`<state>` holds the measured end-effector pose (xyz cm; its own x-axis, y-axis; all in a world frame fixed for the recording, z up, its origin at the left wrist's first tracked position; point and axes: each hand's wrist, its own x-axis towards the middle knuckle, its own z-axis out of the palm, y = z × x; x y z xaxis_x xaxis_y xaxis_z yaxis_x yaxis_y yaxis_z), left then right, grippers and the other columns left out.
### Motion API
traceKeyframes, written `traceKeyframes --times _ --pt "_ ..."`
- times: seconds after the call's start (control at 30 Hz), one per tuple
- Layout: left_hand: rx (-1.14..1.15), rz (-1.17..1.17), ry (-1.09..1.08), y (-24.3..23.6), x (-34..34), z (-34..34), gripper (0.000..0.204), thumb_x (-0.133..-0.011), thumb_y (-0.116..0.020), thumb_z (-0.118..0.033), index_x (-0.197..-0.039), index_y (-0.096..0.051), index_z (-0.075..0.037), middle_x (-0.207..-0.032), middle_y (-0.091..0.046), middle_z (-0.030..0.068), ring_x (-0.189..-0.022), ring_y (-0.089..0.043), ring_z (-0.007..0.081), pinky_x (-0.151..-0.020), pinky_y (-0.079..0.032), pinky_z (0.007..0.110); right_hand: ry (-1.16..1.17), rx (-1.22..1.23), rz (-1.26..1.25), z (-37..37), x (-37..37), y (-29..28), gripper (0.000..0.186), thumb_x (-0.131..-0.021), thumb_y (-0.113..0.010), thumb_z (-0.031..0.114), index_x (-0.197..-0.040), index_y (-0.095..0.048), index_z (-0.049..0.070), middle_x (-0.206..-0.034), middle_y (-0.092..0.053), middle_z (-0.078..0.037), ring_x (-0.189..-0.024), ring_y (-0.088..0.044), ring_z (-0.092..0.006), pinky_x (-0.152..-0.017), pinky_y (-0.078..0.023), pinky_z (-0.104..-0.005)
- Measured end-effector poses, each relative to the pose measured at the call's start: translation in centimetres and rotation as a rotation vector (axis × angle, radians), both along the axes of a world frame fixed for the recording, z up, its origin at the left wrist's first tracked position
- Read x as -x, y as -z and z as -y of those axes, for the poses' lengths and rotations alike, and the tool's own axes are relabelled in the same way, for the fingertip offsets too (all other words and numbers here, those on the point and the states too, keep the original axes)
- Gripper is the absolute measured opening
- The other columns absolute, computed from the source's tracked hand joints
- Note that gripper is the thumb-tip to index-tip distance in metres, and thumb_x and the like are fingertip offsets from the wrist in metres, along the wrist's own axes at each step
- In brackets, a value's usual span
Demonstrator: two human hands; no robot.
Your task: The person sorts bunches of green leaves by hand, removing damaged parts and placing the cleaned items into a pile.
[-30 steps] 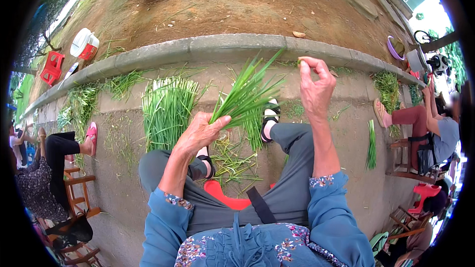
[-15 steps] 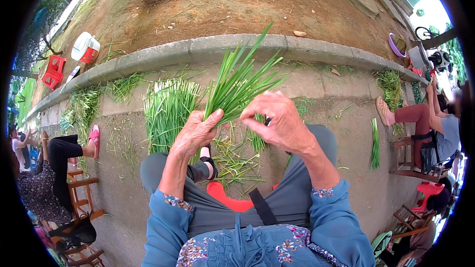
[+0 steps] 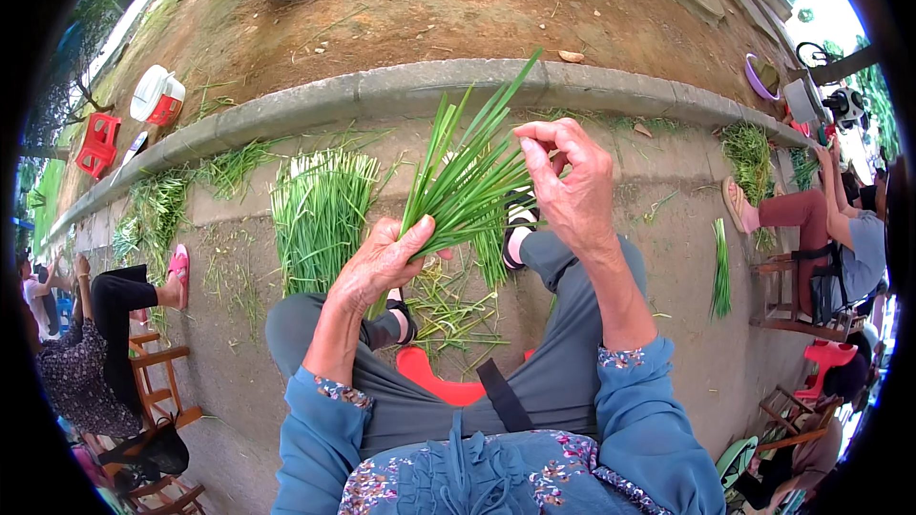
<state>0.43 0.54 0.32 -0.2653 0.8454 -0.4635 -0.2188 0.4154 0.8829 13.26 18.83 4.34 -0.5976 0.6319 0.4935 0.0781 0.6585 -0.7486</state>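
Observation:
My left hand [image 3: 382, 259] is wrapped round a bunch of long green garlic chives [image 3: 466, 172], holding it above my knees with the leaves fanning up and to the right. At the bunch's right side, my right hand [image 3: 575, 181] has thumb and forefinger pinched together near the leaf tips; whatever is between them is too small to make out. On the ground beyond my left knee lies a thick, neat pile of chives [image 3: 322, 219]. A smaller bundle [image 3: 490, 256] rests between my feet, partly behind the held bunch. Loose chive scraps [image 3: 456, 313] are scattered in front of my red stool [image 3: 434, 380].
A concrete kerb [image 3: 401, 89] crosses ahead, with bare soil beyond. More chives [image 3: 720, 272] lie on the right. Seated people flank me, one in a patterned top [image 3: 81, 367] at left, another in a grey shirt [image 3: 863, 253] at right. A red stool [image 3: 97, 145] stands beyond the kerb.
My right hand has moved up and slightly right, from beside the lower leaves to near their tips. The left hand keeps its hold, and the bunch has shifted slightly.

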Motion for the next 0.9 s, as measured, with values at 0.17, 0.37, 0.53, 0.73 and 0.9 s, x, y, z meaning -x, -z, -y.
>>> traceKeyframes --times 0.17,0.37,0.53,0.73,0.9 --pt "-0.035 0.015 -0.001 0.6 0.1 0.1 0.048 -0.092 -0.049 -0.047 -0.085 -0.065 -0.002 -0.047 -0.033 -0.0083 -0.039 -0.023 0.0015 -0.038 -0.014 0.022 0.006 -0.019 0.055 -1.1 -0.1 1.5 0.006 -0.079 -0.062 0.002 -0.085 -0.064 0.001 -0.076 -0.06 -0.009 -0.063 -0.06 -0.0189 -0.057 -0.048 -0.0308" --pt "0.005 -0.008 -0.014 0.8 0.0 0.0 0.046 -0.091 -0.052 -0.046 -0.083 -0.067 -0.002 -0.045 -0.03 -0.0088 -0.04 -0.023 0.0019 -0.04 -0.015 0.022 -0.051 0.003 0.131 -1.0 -0.1 1.4 0.007 -0.079 -0.062 0.003 -0.086 -0.065 0.002 -0.075 -0.061 -0.011 -0.065 -0.061 -0.0209 -0.058 -0.048 -0.0308" --pt "-0.004 -0.004 -0.03 0.1 0.0 0.0 0.046 -0.09 -0.053 -0.045 -0.082 -0.068 -0.002 -0.046 -0.03 -0.0089 -0.041 -0.024 0.0022 -0.041 -0.016 0.022 -0.071 0.083 0.149 -1.2 -0.1 1.7 0.007 -0.079 -0.063 0.003 -0.086 -0.064 0.001 -0.077 -0.061 -0.01 -0.066 -0.062 -0.0175 -0.058 -0.049 -0.0294" --pt "-0.01 -0.002 -0.055 0.8 0.1 0.0 0.045 -0.09 -0.055 -0.044 -0.081 -0.068 -0.002 -0.046 -0.03 -0.0087 -0.041 -0.024 0.0024 -0.04 -0.016 0.023 -0.105 0.141 0.175 -1.3 -0.1 1.9 0.006 -0.078 -0.062 0.003 -0.084 -0.061 0.001 -0.078 -0.061 -0.009 -0.067 -0.062 -0.0176 -0.059 -0.049 -0.0301" --pt "-0.028 -0.037 -0.05 1.0 0.1 -0.1 0.045 -0.091 -0.053 -0.042 -0.084 -0.064 0.0 -0.044 -0.031 -0.0088 -0.037 -0.023 0.0014 -0.037 -0.014 0.022 -0.062 -0.122 0.248 -1.2 0.0 2.8 0.008 -0.079 -0.061 0.006 -0.084 -0.055 0.004 -0.08 -0.058 -0.011 -0.074 -0.06 -0.0275 -0.065 -0.049 -0.0361"
